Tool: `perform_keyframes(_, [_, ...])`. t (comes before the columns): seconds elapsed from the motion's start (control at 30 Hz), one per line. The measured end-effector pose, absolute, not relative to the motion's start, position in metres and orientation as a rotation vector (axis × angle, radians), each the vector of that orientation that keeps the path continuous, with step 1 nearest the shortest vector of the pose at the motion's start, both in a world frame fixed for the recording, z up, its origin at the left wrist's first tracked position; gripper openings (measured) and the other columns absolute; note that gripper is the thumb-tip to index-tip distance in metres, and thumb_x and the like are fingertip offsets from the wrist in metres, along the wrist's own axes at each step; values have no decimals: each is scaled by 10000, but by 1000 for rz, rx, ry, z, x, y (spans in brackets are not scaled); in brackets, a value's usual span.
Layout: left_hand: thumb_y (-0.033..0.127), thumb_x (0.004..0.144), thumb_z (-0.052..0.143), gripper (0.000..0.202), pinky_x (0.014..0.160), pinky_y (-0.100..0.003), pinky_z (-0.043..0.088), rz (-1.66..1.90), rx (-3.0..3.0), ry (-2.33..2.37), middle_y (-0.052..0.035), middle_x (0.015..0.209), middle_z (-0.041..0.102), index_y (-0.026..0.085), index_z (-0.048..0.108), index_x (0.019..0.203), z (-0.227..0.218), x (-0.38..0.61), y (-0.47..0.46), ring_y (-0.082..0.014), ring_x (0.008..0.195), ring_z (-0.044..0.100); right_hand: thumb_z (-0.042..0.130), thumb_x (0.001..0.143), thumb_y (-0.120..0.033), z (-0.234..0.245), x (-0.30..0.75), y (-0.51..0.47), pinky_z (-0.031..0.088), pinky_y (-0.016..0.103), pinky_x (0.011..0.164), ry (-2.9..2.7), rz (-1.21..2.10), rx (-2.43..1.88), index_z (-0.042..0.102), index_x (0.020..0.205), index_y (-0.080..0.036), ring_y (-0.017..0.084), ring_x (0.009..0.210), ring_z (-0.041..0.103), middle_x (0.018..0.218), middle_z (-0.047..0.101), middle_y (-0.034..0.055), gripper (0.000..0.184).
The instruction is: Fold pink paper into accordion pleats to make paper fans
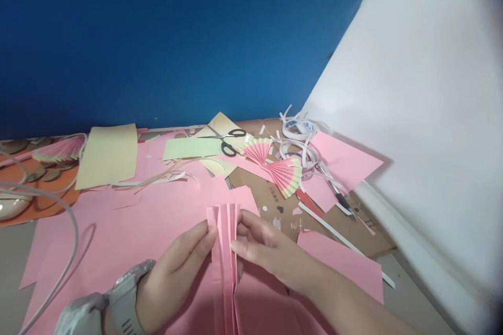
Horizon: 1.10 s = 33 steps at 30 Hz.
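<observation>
Between my two hands stands a strip of pink paper [222, 261] folded into narrow upright pleats. My left hand [183, 259], with a grey watch at the wrist, pinches its left edge between thumb and fingers. On the other side, my right hand [265, 246] pinches the gathered right pleats near the top. The lower end of the pleated paper runs out of view at the bottom. Large pink sheets [157, 220] lie flat beneath both hands. Beyond them rests a finished-looking pleated pink bow [271, 167] with yellow-green edges, beside scissors [228, 138] with black handles.
Yellow paper [108, 157] and a green strip [192, 148] lie at the back. Curled white strips [298, 141], a pen-shaped craft knife [336, 188] and pink sheets [346, 159] cover cardboard [255, 183] at right. A white cable [74, 241] crosses the left side. Blue and white walls bound the table.
</observation>
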<state>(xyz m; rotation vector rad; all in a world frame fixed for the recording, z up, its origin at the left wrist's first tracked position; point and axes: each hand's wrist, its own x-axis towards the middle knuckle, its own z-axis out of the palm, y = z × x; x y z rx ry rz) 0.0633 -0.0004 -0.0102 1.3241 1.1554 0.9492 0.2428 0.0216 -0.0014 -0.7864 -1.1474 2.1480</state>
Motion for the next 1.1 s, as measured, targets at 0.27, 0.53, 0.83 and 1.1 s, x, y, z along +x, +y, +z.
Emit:
perform_keyframes(0.27, [342,834,539,224,977,-311,420,909,1146,1236,-2,1141,647,257,672,993,-8,62,0,-230,1159,507,538,850,-242,1,240,19,479,287,656,-1224,1981,-979,435,817,-179,103,630,550,713,503,-33,126])
perform_keyframes(0.53, [309,823,578,193,811,-273,458,900,1291,1013,-18,955,644,222,610,992,-9,66,2,-184,884,580,503,829,-150,6,237,14,404,234,630,-1535,1804,-1074,468,891,-188,97,681,454,759,439,-35,81])
perform_keyframes(0.83, [372,879,466,262,640,-227,366,923,1283,1190,35,663,456,178,515,710,-8,64,11,-124,651,418,434,869,-173,10,241,14,331,222,622,-1650,1682,-1104,450,859,-188,105,684,376,764,420,-23,24])
perform_keyframes(1.1, [322,909,409,275,684,-227,384,963,1256,1155,29,678,489,187,511,693,-10,62,6,-130,682,447,431,897,-240,5,241,14,310,221,601,-1493,1804,-975,421,846,-185,89,639,370,733,418,-40,76])
